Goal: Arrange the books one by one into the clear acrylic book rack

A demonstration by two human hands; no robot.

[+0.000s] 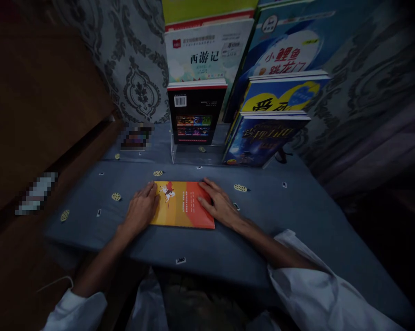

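Note:
A small orange and yellow book (176, 207) lies flat and closed on the blue cloth, turned sideways, with a white horse-and-rider picture on it. Against its left edge rests my left hand (141, 207), fingers stretched forward and close to each other, the hand open. My right hand (219, 204) lies at the opposite end, its fingers apart and tips on the red part of the cover. Neither hand is visibly wrapped round the book.
Behind the book, a clear plastic rack (196, 154) holds several upright books, including a black one (196, 112) and a dark blue one (262, 138). The table's cloth (124, 250) has pineapple prints. A wooden panel (38, 115) stands left; blurred-out items lie near it.

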